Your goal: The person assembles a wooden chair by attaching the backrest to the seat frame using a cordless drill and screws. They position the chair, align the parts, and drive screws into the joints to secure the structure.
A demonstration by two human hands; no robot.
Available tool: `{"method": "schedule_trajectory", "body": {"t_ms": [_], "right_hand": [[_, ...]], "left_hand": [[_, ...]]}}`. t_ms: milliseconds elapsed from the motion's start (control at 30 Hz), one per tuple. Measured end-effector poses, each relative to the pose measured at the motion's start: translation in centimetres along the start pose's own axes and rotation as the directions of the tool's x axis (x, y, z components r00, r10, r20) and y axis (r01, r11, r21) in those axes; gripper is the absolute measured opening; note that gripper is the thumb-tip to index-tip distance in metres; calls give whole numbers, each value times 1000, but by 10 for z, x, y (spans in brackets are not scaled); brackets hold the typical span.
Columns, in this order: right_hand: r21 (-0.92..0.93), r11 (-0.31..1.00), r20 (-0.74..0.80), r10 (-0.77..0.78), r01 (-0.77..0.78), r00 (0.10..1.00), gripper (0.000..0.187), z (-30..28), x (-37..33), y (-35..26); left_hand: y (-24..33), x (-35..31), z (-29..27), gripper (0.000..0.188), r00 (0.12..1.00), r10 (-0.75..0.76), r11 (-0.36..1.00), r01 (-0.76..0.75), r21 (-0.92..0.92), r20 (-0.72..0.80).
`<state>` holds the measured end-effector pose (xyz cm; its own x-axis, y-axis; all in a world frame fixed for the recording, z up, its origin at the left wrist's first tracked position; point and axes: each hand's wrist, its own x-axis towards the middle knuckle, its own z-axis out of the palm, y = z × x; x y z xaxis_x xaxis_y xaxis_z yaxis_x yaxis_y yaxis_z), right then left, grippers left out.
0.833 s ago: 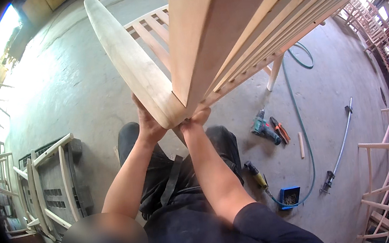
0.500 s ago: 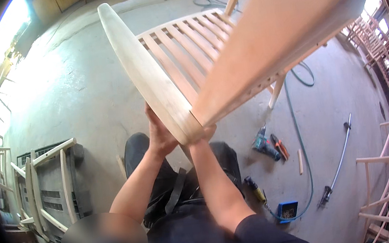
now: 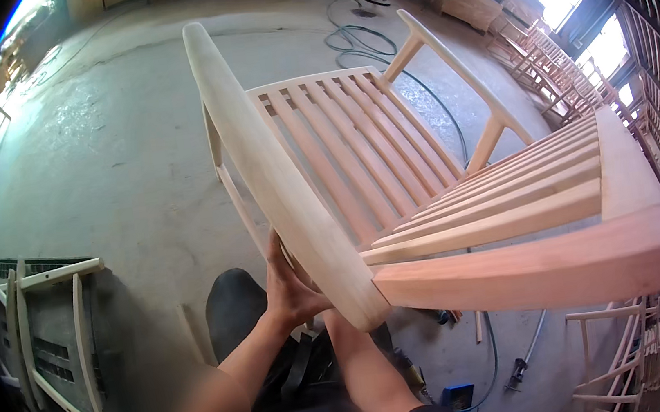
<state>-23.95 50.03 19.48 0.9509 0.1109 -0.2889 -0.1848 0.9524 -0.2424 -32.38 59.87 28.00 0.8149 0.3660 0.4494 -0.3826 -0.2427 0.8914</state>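
Note:
A bare wooden armchair frame (image 3: 352, 154) with a slatted seat stands in front of me, its slatted backrest (image 3: 511, 200) reaching to the right. Its near armrest (image 3: 257, 149) runs lengthwise toward me, ending above my knees. My left hand (image 3: 287, 292) is closed around the chair's wood just below that armrest, the thumb pointing up along it. My right forearm (image 3: 370, 366) reaches under the rounded armrest end, where it meets the back post (image 3: 519, 269). The armrest hides most of my right hand (image 3: 336, 320), so its fingers do not show.
On the left, loose chair frame parts (image 3: 52, 322) rest on a dark pallet. A green hose (image 3: 363, 37) snakes over the floor behind the chair. To the lower right lie a blue box (image 3: 457, 398) and a metal bar clamp (image 3: 522, 363). Stacked wooden frames (image 3: 613, 361) line the right side.
The chair's backrest has swung down and to the right in view, exposing its slats and the far armrest. My hands stay by the near armrest end. The chair now covers most of the floor tools.

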Motion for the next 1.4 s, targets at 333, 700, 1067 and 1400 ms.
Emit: {"method": "schedule_trajectory", "body": {"t_ms": [333, 700, 1067, 1400], "right_hand": [[-73, 997, 40, -33, 36, 999, 54, -24, 17, -4], [-89, 995, 25, -45, 47, 999, 54, -30, 5, -27], [-82, 996, 14, -38, 39, 999, 54, -29, 9, -25], [-63, 998, 5, -24, 24, 1000, 54, -14, 5, -25]], "left_hand": [[-64, -16, 38, 159, 999, -3, 994, -1, -108, -41], [-30, -19, 35, 163, 1000, -10, 997, 10, -79, -1], [-28, -10, 39, 162, 998, -53, 998, 54, 26, -37], [-14, -3, 36, 160, 999, -3, 999, 5, 33, -44]]}}
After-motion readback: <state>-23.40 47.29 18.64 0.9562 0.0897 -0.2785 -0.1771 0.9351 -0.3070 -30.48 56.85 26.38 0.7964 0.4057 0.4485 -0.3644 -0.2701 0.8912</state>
